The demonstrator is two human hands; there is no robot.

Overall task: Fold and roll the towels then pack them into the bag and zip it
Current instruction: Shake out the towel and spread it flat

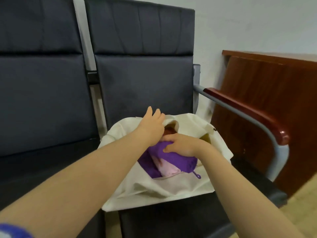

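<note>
Head view: a cream cloth bag (171, 186) lies slumped on the dark seat of a chair (171, 220), its mouth gaping towards the camera. In that mouth sits a rolled purple towel (178, 160), partly out over the bag's near lip, with a pale pink towel (167, 169) tucked against its underside and a small purple loop (197, 175) hanging from its near end. Deeper inside the bag, behind the purple roll, a reddish-brown towel (169, 131) shows, and something yellowish (206, 138) lies in the bag's right corner. The right hand (184, 145) rests on top of the purple towel, its fingers (171, 138) curled over the roll and the thumb against its near side, gripping it. The left hand (151, 125) reaches across to the bag's far rim; two fingers (149, 111) stretch out past the cloth, but the rest are hidden, so whether it pinches the rim cannot be told. Right of the bag runs a grey armrest with a glossy wooden cap (248, 109), and beyond it a reddish wooden cabinet (267, 93) stands against a white wall (257, 23). Left of the bag stands a second dark chair (39, 83). A purple sleeve (13, 231) shows in the lower left corner.
</note>
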